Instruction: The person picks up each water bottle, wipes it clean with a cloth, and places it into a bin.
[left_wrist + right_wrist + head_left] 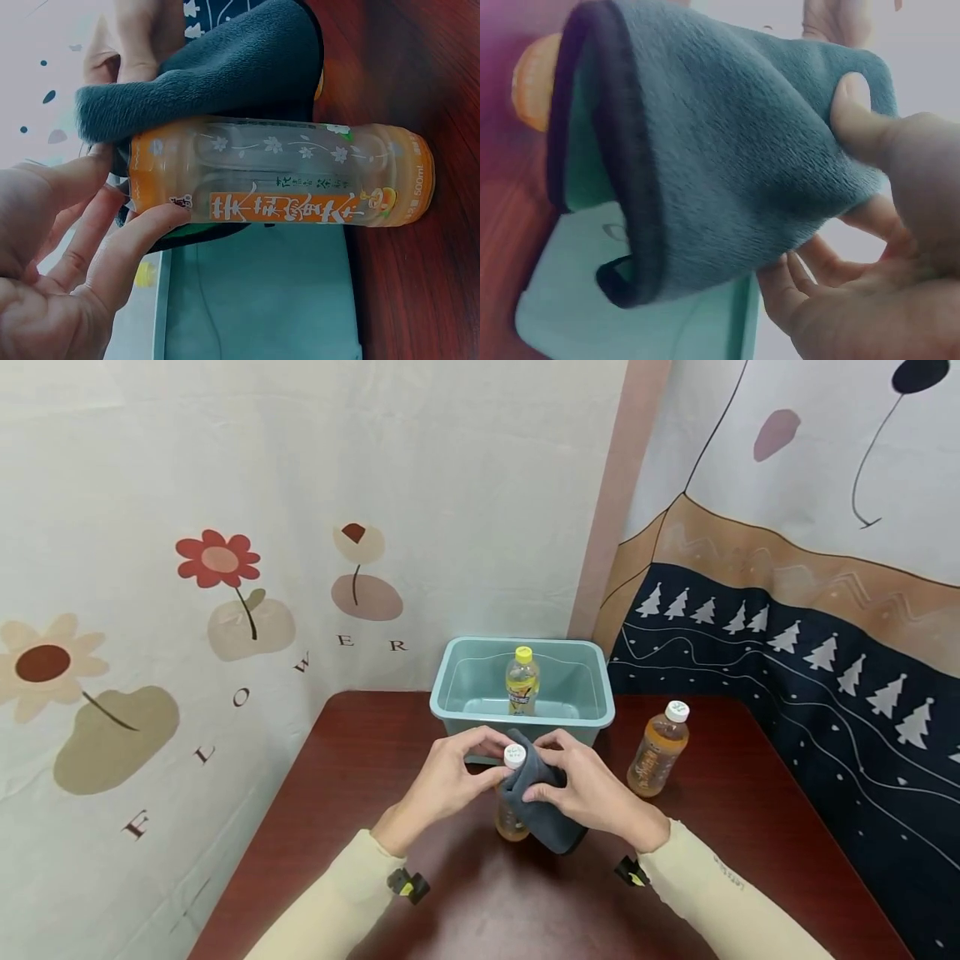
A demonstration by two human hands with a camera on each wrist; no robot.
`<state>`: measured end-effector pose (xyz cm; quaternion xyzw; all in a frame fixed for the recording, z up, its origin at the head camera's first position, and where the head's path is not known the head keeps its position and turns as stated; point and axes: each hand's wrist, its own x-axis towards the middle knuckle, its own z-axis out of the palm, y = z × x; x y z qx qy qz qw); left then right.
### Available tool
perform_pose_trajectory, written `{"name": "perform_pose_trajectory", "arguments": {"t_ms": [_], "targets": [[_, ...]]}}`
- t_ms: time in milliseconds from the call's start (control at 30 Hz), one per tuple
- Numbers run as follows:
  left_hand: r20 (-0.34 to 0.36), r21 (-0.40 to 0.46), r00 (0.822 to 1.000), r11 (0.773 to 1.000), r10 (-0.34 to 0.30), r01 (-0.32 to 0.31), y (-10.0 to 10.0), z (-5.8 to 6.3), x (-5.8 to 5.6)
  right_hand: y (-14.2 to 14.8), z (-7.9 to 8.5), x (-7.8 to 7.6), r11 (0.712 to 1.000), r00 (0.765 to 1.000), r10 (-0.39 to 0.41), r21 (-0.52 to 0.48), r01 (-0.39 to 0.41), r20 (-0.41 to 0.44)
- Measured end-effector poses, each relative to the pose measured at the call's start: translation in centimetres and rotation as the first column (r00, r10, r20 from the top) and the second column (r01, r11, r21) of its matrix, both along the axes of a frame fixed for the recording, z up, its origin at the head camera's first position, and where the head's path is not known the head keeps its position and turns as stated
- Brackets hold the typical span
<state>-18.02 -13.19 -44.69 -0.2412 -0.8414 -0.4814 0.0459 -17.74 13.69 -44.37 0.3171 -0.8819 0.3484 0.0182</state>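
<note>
While the left hand pinches the bottle near its neck, the right hand pinches a cloth against its side. Bottle's just in front of the tub, second bottle off to the tub's right.

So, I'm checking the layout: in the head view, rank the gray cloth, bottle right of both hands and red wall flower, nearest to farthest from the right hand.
1. Gray cloth: held in the right hand.
2. Bottle: on the table, to the right.
3. Red flower: on the wall, far left.
</note>
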Motion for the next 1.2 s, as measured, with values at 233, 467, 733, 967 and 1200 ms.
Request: {"name": "perform_pose_trajectory", "arguments": {"t_ms": [233,467,733,967,1200], "targets": [[-0.003,0.007,1.000,1.000,0.007,-0.007,0.0,-0.1,0.0,0.5,-0.8,-0.5,0.999,1.000,-0.022,0.035,0.023,-0.020],[-0.013,0.001,1.000,1.000,0.006,-0.006,0.0,-0.1,0.0,0.6,-3.4,-1.4,0.994,1.000,0.007,0.109,-0.010,0.021],[-0.028,0.004,1.000,1.000,0.001,-0.001,0.1,-0.2,-0.1,-0.2,-6.4,-1.9,0.983,0.997,0.062,0.168,-0.068,0.044],[-0.028,0.008,1.000,1.000,0.001,-0.001,0.1,-0.2,0.0,-0.5,-8.3,-2.1,0.971,0.996,0.067,0.228,-0.078,0.055],[-0.023,0.004,1.000,1.000,0.007,-0.007,0.0,-0.1,-0.1,-0.4,-8.0,-2.1,0.979,0.989,0.055,0.188,-0.080,0.135]]}}
